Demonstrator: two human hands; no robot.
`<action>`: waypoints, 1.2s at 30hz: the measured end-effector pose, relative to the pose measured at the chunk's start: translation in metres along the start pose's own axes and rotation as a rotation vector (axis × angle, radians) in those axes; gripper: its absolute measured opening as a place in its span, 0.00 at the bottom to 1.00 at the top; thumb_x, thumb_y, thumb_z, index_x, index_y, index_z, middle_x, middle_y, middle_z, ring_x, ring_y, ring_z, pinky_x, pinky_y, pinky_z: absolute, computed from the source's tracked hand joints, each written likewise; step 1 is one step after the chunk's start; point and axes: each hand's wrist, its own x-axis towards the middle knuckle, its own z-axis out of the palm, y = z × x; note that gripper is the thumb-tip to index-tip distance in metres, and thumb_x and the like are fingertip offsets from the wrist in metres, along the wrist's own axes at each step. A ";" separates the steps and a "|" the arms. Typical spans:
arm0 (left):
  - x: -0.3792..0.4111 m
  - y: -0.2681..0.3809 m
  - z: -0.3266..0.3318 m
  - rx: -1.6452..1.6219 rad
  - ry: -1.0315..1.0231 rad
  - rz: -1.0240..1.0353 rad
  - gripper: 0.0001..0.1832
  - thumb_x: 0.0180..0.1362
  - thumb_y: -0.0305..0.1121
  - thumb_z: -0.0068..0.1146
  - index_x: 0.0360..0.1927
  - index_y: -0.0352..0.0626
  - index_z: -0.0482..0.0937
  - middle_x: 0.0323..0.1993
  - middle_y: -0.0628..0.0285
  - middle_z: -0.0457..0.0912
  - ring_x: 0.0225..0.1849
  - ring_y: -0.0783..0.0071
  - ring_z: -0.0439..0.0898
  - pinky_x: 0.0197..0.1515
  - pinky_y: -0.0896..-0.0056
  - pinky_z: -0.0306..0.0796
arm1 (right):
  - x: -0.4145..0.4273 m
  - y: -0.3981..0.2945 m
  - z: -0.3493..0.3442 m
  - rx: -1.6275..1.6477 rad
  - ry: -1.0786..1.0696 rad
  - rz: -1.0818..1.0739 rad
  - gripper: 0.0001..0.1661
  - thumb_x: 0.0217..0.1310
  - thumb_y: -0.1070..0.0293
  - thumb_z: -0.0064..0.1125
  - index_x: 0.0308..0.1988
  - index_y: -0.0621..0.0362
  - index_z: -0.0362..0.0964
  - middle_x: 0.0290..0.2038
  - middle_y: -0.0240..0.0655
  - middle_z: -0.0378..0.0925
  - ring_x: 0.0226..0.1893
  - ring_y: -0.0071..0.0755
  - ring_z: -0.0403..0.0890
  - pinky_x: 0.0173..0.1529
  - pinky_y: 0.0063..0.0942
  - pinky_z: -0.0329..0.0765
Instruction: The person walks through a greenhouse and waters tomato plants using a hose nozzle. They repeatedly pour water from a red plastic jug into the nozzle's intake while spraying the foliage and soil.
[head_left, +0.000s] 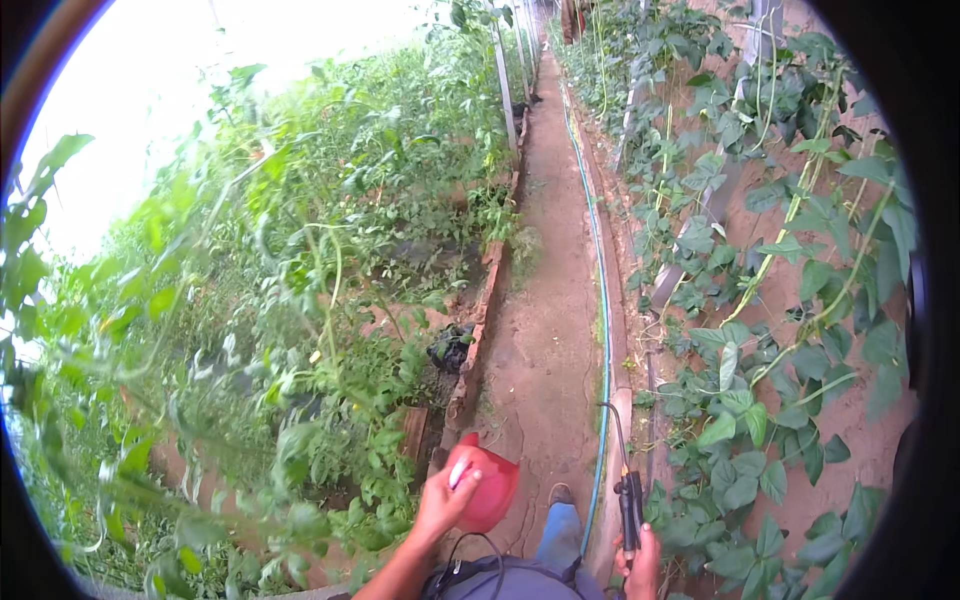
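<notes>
My left hand (444, 496) grips a translucent red plastic scoop or jug (491, 484) near the bottom of the view, thumb over its rim side. In my right hand (642, 559) is a black sprayer wand handle (628, 499). Its thin metal lance (617, 431) points up and ends in a bent tip beside the blue hose. A thin black cord (480, 536) loops in front of my waist, between the two hands. Below, one of my legs in blue (561, 532) shows with a shoe on the path.
A narrow dirt path (551, 300) runs straight ahead, edged by bricks (472, 352) on the left. A blue hose (600, 262) lies along its right side. Leafy plants (322, 262) crowd the left; climbing bean vines (795, 300) hang on the right. A black plastic bag (450, 347) sits by the bricks.
</notes>
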 end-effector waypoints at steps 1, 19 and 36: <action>0.021 -0.001 0.001 0.025 0.026 0.012 0.13 0.68 0.40 0.64 0.34 0.40 0.80 0.25 0.74 0.76 0.27 0.86 0.71 0.30 0.78 0.67 | 0.026 -0.007 0.006 0.043 0.010 -0.001 0.36 0.76 0.41 0.40 0.32 0.65 0.74 0.11 0.30 0.66 0.08 0.20 0.61 0.12 0.20 0.52; 0.358 0.100 0.028 0.007 0.401 -0.026 0.14 0.66 0.38 0.66 0.40 0.35 0.80 0.30 0.70 0.77 0.34 0.82 0.72 0.38 0.75 0.70 | 0.398 -0.241 0.190 -0.250 -0.337 -0.042 0.30 0.79 0.47 0.38 0.37 0.63 0.74 0.15 0.30 0.67 0.12 0.17 0.63 0.16 0.18 0.56; 0.791 0.192 -0.030 -0.063 0.425 0.178 0.15 0.67 0.40 0.66 0.41 0.38 0.78 0.31 0.70 0.76 0.34 0.81 0.71 0.37 0.75 0.68 | 0.695 -0.403 0.470 -0.343 -0.462 -0.082 0.36 0.79 0.44 0.34 0.35 0.65 0.75 0.14 0.29 0.67 0.10 0.17 0.61 0.15 0.18 0.56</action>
